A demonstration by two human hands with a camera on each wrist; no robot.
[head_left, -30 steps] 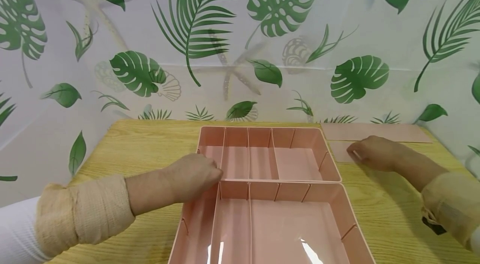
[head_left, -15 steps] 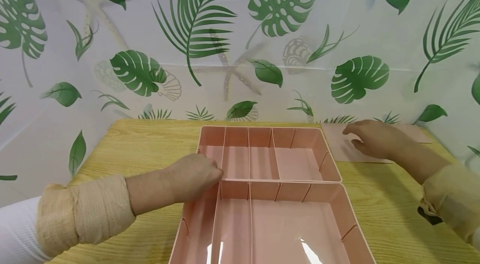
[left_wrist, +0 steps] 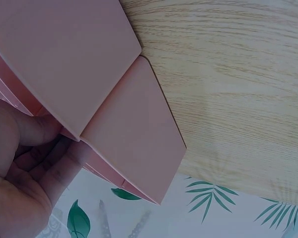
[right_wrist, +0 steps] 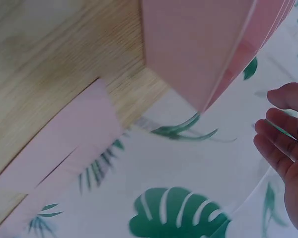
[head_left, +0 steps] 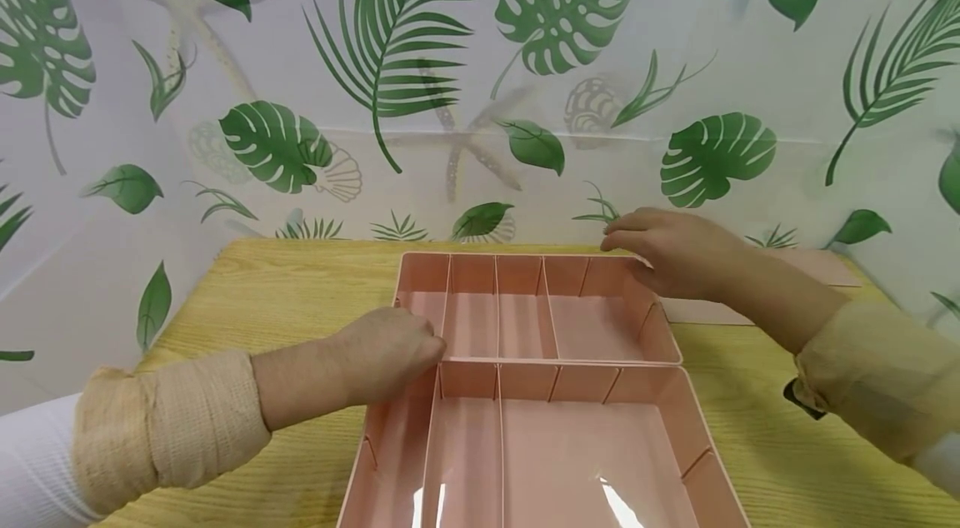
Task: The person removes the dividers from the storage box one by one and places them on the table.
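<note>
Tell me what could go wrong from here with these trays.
The left grip pinches where the front tray and back tray meet, so tugging might shift both.
The right grip, by the back tray's far right corner, might knock it.
The flat pink strips lie near the table's back edge and could slide if brushed.

The head view's lower edge crops the nearer tray (head_left: 577, 453).
</note>
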